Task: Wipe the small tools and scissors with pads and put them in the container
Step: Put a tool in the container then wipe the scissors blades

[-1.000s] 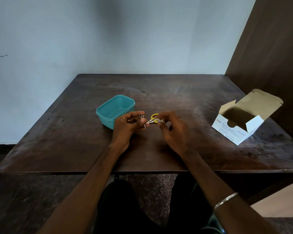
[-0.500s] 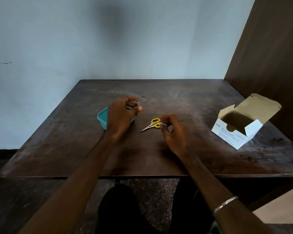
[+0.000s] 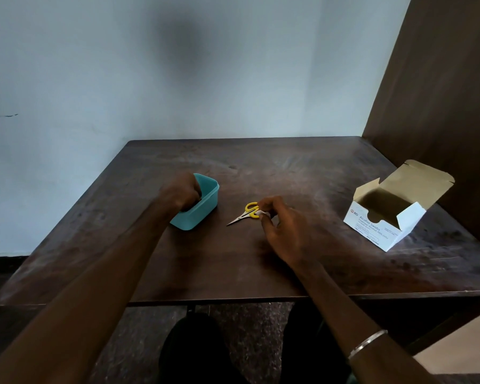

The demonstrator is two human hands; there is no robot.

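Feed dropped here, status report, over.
Left hand dipped in teal container, contents hidden. Right hand pinching white pad at yellow scissors on table. Nothing in the way.

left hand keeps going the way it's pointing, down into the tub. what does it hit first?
Most likely the floor of the teal container. The left hand is already dipped inside its rim, fingers hidden, so the contents and remaining depth can't be seen.

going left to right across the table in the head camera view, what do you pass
left hand reaching into the teal container → yellow-handled scissors → right hand at their handles → open alcohol swab box
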